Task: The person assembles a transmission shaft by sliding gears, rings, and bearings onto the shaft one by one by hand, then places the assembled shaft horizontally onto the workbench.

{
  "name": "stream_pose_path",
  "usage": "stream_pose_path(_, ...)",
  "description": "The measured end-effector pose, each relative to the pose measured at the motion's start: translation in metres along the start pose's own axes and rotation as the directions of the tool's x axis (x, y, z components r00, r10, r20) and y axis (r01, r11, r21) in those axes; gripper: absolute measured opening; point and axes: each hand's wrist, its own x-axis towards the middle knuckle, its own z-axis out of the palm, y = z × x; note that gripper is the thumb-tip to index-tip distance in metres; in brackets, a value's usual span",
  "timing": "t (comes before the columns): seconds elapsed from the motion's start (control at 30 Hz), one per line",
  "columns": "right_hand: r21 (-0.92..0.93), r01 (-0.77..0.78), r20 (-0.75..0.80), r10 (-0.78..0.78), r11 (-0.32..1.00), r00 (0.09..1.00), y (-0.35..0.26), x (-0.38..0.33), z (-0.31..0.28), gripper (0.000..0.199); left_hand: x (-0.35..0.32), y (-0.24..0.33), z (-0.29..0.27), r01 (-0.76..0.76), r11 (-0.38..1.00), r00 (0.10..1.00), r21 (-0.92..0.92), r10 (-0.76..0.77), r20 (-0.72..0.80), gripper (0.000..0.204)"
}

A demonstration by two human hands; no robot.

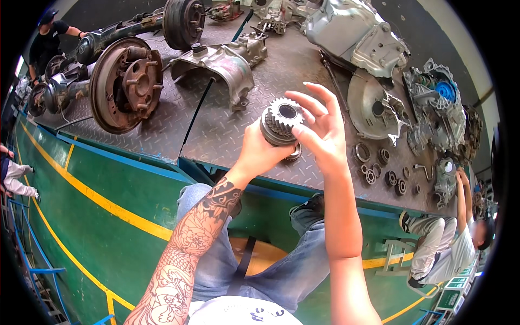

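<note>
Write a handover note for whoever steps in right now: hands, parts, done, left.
Left hand: grips the toothed gear from below, held up over the edge of the steel bench.
Right hand: on the gear's right side, thumb and lower fingers touching it, the other fingers spread.
Parts: small rings and bearings lie loose on the bench to the right; a brake drum axle and a grey housing sit to the left.
Done: the gear is off the bench and in hand.
Left: the gear is not fitted to anything; the rings lie unused.
</note>
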Motion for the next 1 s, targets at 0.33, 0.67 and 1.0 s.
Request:
stream_pose_path(0.33,-0.115,0.004,0.057,0.003,0.993,0.998,0.009,0.001,-0.014,0.074,0.000,0.000,-0.001,-0.012,0.999,1.000,-0.030,0.012,-0.007,0.052)
stream_pose_path(0.67,-0.299,0.155,0.083,-0.136,0.942,0.987,0.012,0.001,-0.015,0.081,0.001,-0.001,0.000,-0.015,0.999,1.000,-0.030,0.015,0.014,0.055)
stream_pose_path(1.0,-0.135,0.086,0.076,-0.077,0.987,0.994,0.009,0.000,-0.010,0.075,0.000,-0.003,-0.002,-0.008,0.999,1.000,-0.044,0.008,0.006,0.055)
